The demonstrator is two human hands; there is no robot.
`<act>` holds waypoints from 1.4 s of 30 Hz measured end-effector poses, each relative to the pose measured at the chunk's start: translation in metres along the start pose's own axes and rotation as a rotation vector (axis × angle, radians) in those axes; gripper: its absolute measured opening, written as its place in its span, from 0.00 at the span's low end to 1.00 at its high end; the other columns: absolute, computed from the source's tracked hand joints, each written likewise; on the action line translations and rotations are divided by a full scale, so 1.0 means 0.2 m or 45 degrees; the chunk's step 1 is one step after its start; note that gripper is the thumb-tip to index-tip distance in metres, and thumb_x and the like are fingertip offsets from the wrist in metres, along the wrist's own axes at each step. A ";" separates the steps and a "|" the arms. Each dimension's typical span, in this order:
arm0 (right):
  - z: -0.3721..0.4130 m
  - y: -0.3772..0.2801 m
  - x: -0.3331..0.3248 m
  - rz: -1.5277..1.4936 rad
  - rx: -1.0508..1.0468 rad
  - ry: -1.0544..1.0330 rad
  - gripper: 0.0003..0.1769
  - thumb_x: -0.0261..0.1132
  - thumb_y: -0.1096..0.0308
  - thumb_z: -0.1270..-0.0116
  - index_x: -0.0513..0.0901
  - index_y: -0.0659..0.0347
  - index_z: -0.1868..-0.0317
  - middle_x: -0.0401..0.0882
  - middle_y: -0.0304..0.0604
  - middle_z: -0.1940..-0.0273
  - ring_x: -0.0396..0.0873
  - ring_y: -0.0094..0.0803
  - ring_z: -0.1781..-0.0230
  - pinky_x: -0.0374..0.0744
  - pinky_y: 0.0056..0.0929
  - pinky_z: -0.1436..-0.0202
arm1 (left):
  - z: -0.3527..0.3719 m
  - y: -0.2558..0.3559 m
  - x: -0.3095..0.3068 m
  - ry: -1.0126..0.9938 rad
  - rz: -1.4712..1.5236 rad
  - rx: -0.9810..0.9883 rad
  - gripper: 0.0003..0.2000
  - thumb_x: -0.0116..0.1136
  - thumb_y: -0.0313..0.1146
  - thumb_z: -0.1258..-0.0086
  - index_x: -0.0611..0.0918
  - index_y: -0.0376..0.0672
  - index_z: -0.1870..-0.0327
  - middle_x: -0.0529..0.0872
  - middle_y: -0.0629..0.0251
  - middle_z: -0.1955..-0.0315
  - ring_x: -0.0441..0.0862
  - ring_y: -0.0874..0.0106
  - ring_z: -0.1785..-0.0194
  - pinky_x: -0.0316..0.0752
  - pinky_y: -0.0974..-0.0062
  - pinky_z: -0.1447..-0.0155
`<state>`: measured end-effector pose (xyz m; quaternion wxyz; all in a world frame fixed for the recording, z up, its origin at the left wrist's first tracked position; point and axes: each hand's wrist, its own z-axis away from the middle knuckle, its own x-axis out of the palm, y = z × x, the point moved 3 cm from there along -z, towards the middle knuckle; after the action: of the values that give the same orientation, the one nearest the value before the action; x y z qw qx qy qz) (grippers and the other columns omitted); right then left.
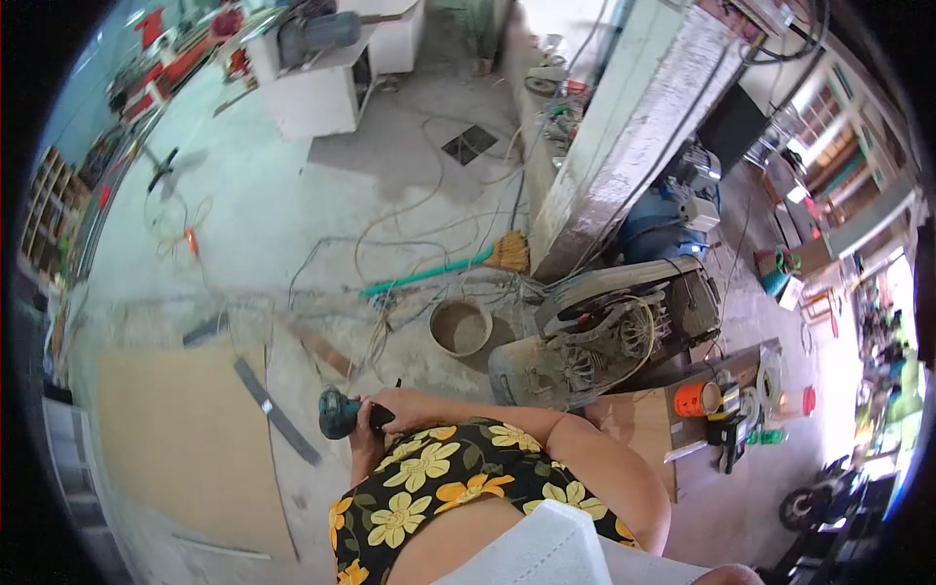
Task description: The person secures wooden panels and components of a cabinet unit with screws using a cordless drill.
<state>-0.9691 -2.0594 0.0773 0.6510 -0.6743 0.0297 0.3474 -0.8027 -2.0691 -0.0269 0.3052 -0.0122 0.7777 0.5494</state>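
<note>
A teal and black cordless drill (pixel 337 412) is held low in front of me, just beyond the flowered cloth of my clothing. My left hand (pixel 367 436) is closed around the drill from below, its forearm partly hidden by the cloth. Reaching across from the right, my right hand (pixel 397 406) also grips the drill near its dark handle end. The fingers of both hands are small and partly hidden. On the floor to the left of the drill lies a dark grey strip (pixel 277 411), touching neither hand.
A large tan board (pixel 185 429) lies on the left floor. Ahead are a round bucket (pixel 461 327), a broom (pixel 429 270) and loose cables. A dusty compressor (pixel 604 341) stands right, beside an orange tape roll (pixel 696 399) on a box. A pillar (pixel 624 146) rises behind.
</note>
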 end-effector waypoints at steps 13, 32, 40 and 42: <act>-0.02 0.17 -1.18 0.209 0.259 1.048 0.19 0.64 0.65 0.48 0.80 0.61 0.55 0.82 0.49 0.64 0.82 0.35 0.66 0.77 0.31 0.62 | -0.81 0.20 -0.06 -0.082 1.487 -1.017 0.21 0.62 0.33 0.39 0.68 0.46 0.46 0.76 0.61 0.49 0.79 0.59 0.51 0.74 0.61 0.47; 0.96 -0.51 -3.93 1.344 0.428 2.644 0.15 0.64 0.57 0.47 0.80 0.54 0.61 0.82 0.41 0.65 0.80 0.40 0.61 0.76 0.37 0.58 | -1.13 0.30 0.31 0.347 1.513 -1.064 0.26 0.65 0.36 0.41 0.66 0.49 0.44 0.77 0.58 0.51 0.78 0.58 0.51 0.74 0.60 0.48; 0.93 -0.57 -4.23 1.823 0.496 2.721 0.13 0.61 0.70 0.45 0.74 0.57 0.58 0.77 0.49 0.60 0.78 0.48 0.59 0.76 0.43 0.56 | -1.12 0.32 0.37 0.495 1.626 -1.076 0.26 0.66 0.35 0.42 0.66 0.48 0.45 0.77 0.58 0.51 0.78 0.60 0.54 0.74 0.60 0.48; 0.96 -0.56 -4.30 1.895 0.625 2.689 0.16 0.62 0.60 0.46 0.75 0.52 0.55 0.78 0.46 0.57 0.79 0.46 0.56 0.76 0.43 0.54 | -1.13 0.35 0.38 0.529 1.625 -1.116 0.26 0.66 0.36 0.42 0.66 0.47 0.45 0.77 0.58 0.52 0.78 0.61 0.54 0.74 0.60 0.47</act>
<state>-1.6479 -2.2241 0.6264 0.0732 -0.3068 0.9451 -0.0850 -0.9936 -2.2120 0.0433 -0.2514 0.2141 0.3891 0.8600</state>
